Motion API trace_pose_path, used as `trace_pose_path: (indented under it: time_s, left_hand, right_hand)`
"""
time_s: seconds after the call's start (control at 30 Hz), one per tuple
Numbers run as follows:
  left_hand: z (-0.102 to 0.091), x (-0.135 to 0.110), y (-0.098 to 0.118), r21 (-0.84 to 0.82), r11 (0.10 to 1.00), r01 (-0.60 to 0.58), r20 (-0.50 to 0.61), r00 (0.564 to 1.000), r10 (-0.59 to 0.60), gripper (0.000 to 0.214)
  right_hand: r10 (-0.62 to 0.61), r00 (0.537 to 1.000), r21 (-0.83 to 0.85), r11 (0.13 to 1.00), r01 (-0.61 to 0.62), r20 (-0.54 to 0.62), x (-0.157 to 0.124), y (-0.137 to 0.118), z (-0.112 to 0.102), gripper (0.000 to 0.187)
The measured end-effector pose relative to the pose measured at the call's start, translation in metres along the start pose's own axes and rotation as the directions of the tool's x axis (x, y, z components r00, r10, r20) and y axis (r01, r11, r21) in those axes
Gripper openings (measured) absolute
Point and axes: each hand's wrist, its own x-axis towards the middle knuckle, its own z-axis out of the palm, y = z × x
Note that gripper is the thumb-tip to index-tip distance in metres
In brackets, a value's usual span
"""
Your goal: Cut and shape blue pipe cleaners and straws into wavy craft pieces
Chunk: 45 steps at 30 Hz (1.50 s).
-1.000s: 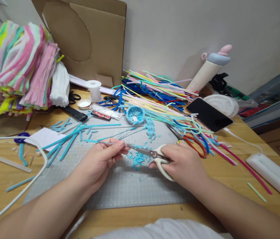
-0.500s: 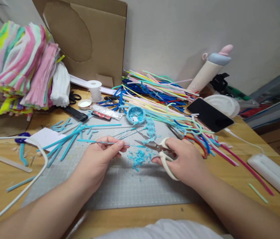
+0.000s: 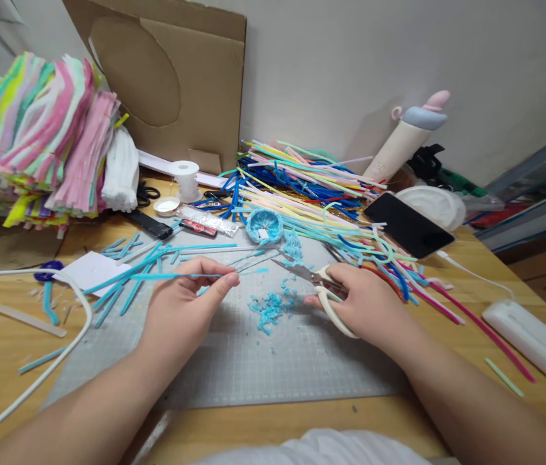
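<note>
My left hand (image 3: 183, 310) pinches a thin light-blue pipe cleaner (image 3: 166, 276) that runs left to right above the grey cutting mat (image 3: 253, 361). Its bare tip pokes out to the right of my fingers. My right hand (image 3: 364, 303) is closed on white-handled scissors (image 3: 318, 284), blades pointing left toward that tip but apart from it. A small heap of blue fuzz clippings (image 3: 267, 307) lies on the mat between both hands. A little round blue woven piece (image 3: 263, 225) sits just beyond.
A loose pile of coloured pipe cleaners (image 3: 311, 194) spreads at the back right, next to a black phone (image 3: 408, 225) and a bottle (image 3: 408, 135). Bundled pipe cleaners (image 3: 40, 135) stack at the left. Cut blue pieces (image 3: 127, 271), red-handled scissors (image 3: 384, 278) and a cardboard sheet (image 3: 180, 77) lie around.
The scissors have drawn back to the right, away from the pipe cleaner. My left hand has lifted the pipe cleaner slightly and shifted left.
</note>
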Motion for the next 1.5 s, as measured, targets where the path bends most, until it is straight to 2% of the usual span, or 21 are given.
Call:
trace_pose_path:
  time_s: [0.17, 0.23, 0.27, 0.33, 0.4, 0.47, 0.5, 0.53, 0.6, 0.7, 0.77, 0.87, 0.97, 1.07, 1.27, 1.4, 1.43, 1.5]
  left_hand:
    - [0.0, 0.009, -0.009, -0.073, 0.995, -0.07, 0.028, 0.997, 0.073, 0.019]
    - [0.0, 0.012, -0.014, 0.004, 0.981, -0.194, 0.054, 0.98, 0.193, 0.018]
    - [0.0, 0.014, -0.015, 0.056, 0.958, -0.282, 0.078, 0.958, 0.277, 0.018]
    - [0.0, 0.018, -0.017, 0.155, 0.867, -0.473, 0.173, 0.877, 0.448, 0.02]
    - [-0.001, 0.022, -0.016, 0.24, 0.725, -0.645, 0.344, 0.755, 0.558, 0.027]
    - [-0.003, 0.028, -0.014, 0.34, 0.553, -0.761, 0.529, 0.641, 0.557, 0.038]
    - [-0.003, 0.03, -0.013, 0.394, 0.472, -0.789, 0.595, 0.61, 0.523, 0.044]
    - [-0.004, 0.033, -0.013, 0.446, 0.402, -0.8, 0.638, 0.599, 0.484, 0.049]
    - [-0.006, 0.037, -0.014, 0.525, 0.303, -0.795, 0.673, 0.606, 0.423, 0.054]
    - [-0.006, 0.038, -0.012, 0.56, 0.247, -0.791, 0.682, 0.609, 0.405, 0.058]
    - [-0.003, 0.03, -0.004, 0.564, 0.264, -0.782, 0.658, 0.62, 0.427, 0.058]
    - [0.009, 0.003, 0.012, 0.584, 0.337, -0.739, 0.588, 0.671, 0.452, 0.046]
    - [0.026, -0.028, 0.02, 0.552, 0.353, -0.756, 0.614, 0.655, 0.441, 0.052]
    - [0.038, -0.048, 0.015, 0.575, 0.354, -0.737, 0.599, 0.675, 0.431, 0.055]
    - [0.035, -0.06, 0.003, 0.676, 0.366, -0.64, 0.508, 0.764, 0.399, 0.049]
    - [0.038, -0.066, 0.006, 0.755, 0.39, -0.527, 0.384, 0.838, 0.388, 0.049]
    - [0.04, -0.067, 0.007, 0.757, 0.398, -0.519, 0.37, 0.841, 0.394, 0.05]
    - [0.047, -0.067, 0.01, 0.73, 0.401, -0.553, 0.387, 0.819, 0.424, 0.054]
  right_hand:
    - [-0.171, 0.975, -0.019, 0.984, 0.176, 0.142, 0.0, 0.004, -0.008, 0.035]
    - [-0.226, 0.965, -0.045, 0.971, 0.234, 0.135, -0.002, 0.003, -0.009, 0.035]
    - [-0.247, 0.96, -0.059, 0.965, 0.256, 0.127, -0.003, 0.003, -0.009, 0.035]
    - [-0.282, 0.953, -0.084, 0.953, 0.292, 0.113, -0.005, 0.002, -0.01, 0.036]
    - [-0.306, 0.946, -0.105, 0.943, 0.316, 0.103, -0.007, 0.001, -0.01, 0.034]
    - [-0.327, 0.94, -0.133, 0.932, 0.337, 0.094, -0.007, 0.001, -0.011, 0.032]
    - [-0.338, 0.937, -0.152, 0.925, 0.349, 0.089, -0.007, 0.002, -0.012, 0.031]
    - [-0.351, 0.932, -0.172, 0.917, 0.361, 0.085, -0.007, 0.002, -0.012, 0.03]
    - [-0.371, 0.926, -0.206, 0.902, 0.379, 0.076, -0.008, 0.002, -0.014, 0.025]
    - [-0.371, 0.926, -0.237, 0.896, 0.376, 0.067, -0.01, 0.003, -0.016, 0.022]
    - [-0.358, 0.931, -0.254, 0.897, 0.363, 0.067, -0.012, 0.003, -0.017, 0.021]
    - [-0.324, 0.944, -0.276, 0.903, 0.329, 0.065, -0.014, 0.002, -0.019, 0.022]
    - [-0.292, 0.954, -0.288, 0.91, 0.299, 0.068, -0.017, 0.001, -0.021, 0.025]
    - [-0.291, 0.955, -0.299, 0.907, 0.295, 0.059, -0.018, 0.001, -0.024, 0.027]
    - [-0.304, 0.952, -0.328, 0.896, 0.299, 0.037, -0.02, 0.007, -0.035, 0.024]
    - [-0.282, 0.959, -0.343, 0.897, 0.277, 0.035, -0.021, 0.012, -0.041, 0.022]
    - [-0.281, 0.959, -0.347, 0.896, 0.277, 0.039, -0.021, 0.012, -0.042, 0.022]
    - [-0.286, 0.957, -0.353, 0.891, 0.286, 0.052, -0.022, 0.01, -0.042, 0.023]
